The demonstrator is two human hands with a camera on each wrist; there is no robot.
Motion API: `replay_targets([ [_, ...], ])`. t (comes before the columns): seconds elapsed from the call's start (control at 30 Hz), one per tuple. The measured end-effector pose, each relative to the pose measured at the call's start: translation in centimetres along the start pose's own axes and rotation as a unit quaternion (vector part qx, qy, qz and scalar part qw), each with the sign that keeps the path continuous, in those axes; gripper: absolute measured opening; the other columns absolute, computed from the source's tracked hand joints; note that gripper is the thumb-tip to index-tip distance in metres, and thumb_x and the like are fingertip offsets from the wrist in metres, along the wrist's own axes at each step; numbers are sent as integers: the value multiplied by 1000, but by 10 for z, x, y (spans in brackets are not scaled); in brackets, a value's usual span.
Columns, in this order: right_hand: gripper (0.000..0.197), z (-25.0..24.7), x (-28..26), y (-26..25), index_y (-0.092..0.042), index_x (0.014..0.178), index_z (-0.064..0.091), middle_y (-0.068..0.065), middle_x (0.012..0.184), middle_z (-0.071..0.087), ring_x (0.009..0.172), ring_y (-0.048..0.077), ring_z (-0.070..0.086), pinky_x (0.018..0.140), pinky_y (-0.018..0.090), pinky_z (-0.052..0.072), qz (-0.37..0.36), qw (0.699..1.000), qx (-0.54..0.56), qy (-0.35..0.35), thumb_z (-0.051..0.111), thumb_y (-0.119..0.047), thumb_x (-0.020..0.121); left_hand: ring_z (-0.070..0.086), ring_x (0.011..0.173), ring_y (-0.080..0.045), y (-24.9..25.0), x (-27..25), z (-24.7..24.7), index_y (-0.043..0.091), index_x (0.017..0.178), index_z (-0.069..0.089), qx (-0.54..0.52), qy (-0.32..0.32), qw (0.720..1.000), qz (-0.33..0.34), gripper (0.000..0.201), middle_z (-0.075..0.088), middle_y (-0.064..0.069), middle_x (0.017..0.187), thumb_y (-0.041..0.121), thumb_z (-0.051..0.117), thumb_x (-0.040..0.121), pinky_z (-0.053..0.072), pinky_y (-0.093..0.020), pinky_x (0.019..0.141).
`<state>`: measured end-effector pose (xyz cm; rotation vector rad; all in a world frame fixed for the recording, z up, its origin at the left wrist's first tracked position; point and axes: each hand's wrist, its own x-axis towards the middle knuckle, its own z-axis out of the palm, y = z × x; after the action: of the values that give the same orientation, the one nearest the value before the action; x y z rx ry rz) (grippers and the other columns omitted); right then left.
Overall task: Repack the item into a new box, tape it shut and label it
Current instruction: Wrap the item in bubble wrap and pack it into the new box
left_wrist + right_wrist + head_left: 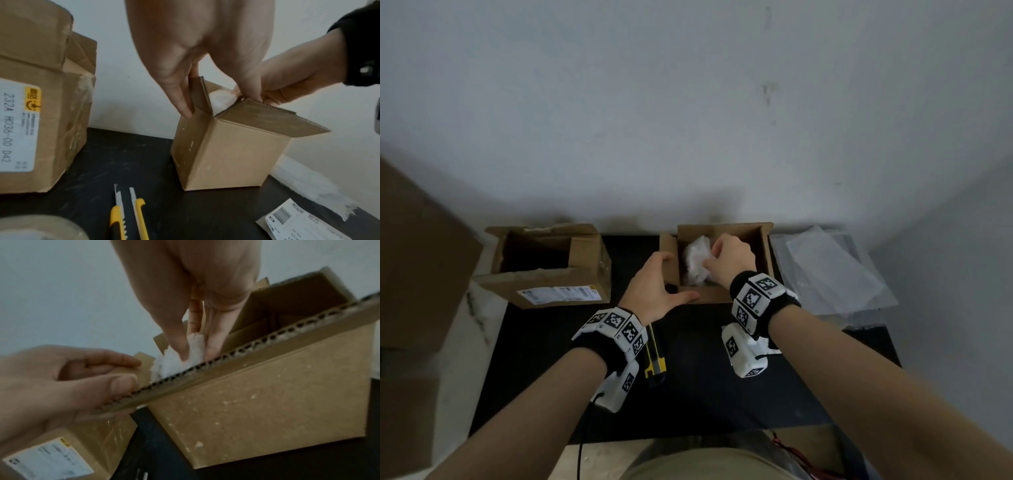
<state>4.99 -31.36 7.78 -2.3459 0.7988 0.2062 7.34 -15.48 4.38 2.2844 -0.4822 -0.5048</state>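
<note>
Packing is under way but not finished — the wrapped item (pixel 697 260), a white crinkly bundle, sits in the new box (pixel 722 294) at the far middle of the worktop (pixel 705 394), and the right hand (pixel 729 258) reaches in with its fingers (pixel 180 344) pinching the wrap. The left hand (pixel 657 291) steadies the box, thumb and fingers gripping the near-left corner and its flaps. All flaps stand open, so closing, taping and labelling are, by my reading, all left. The old box (pixel 548 267) stands open and apparently empty at far left. Tape roll (pixel 41 227), two yellow knives (pixel 127 216) and a loose label (pixel 298 224) lie on the near worktop — untouched.
</note>
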Motion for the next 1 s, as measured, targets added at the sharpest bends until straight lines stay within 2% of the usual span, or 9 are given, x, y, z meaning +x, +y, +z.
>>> replay_targets([
  [0.2,25,10,-1,6,-15,112,65,9,114,63,104,25,60,88,37,51,-73,992,-80,-71,53,-11,91,50,117,-16,-5,-4,7,22,134,30,-4,5,1000,-7,95,46,1,133,45,84,59,45,-38,98],
  [0.33,28,20,0,10,-12,113,63,12,114,62,108,29,58,93,42,48,-99,973,-135,-159,42,-12,93,48,119,-18,-5,-4,9,22,136,26,1,5,1000,-12,98,39,-1,138,41,85,60,45,-42,98],
  [0.43,30,22,2,13,-12,112,61,12,116,61,109,30,56,94,43,46,-95,964,-149,-197,40,-11,91,48,118,-19,-5,-4,11,21,137,24,12,6,1000,-12,99,38,-2,140,41,85,60,45,-39,97],
  [0.5,32,18,1,19,-12,117,60,11,119,60,111,28,55,96,39,44,-98,972,-115,-180,41,-9,92,48,118,-19,-5,-4,11,21,137,23,17,5,1000,-13,100,36,-2,140,41,84,60,45,-37,96],
  [0.57,34,12,-1,27,-10,122,56,11,125,55,116,26,51,100,37,41,-106,985,-69,-118,43,-8,92,48,117,-18,-5,-4,11,20,137,23,20,6,1000,-9,100,35,-2,140,42,84,60,45,-35,94],
  [0.63,39,8,-3,37,-9,128,51,11,135,44,124,26,41,106,38,35,-109,992,-49,-49,45,-7,90,48,117,-18,-5,-4,11,19,136,23,25,8,1000,-3,100,35,-3,141,43,84,60,45,-34,93],
  [0.7,45,4,-5,46,-8,135,44,11,144,34,131,27,35,110,37,31,-88,995,-53,-15,46,-6,89,48,117,-18,-4,-4,11,19,136,24,28,10,1000,2,100,35,-2,141,43,84,60,44,-32,91],
  [0.83,52,-1,-4,55,-8,139,31,17,150,23,132,36,36,109,42,29,0,997,-70,-37,46,-12,90,47,118,-19,-1,-6,10,17,137,24,35,10,999,6,99,33,-3,143,41,84,61,42,-30,89],
  [1.0,42,-1,5,62,-4,132,37,19,137,43,126,36,43,108,44,33,44,995,-52,-78,45,-13,91,46,120,-18,2,-8,10,17,137,25,38,10,999,3,99,33,-3,143,40,84,61,40,-27,88],
])
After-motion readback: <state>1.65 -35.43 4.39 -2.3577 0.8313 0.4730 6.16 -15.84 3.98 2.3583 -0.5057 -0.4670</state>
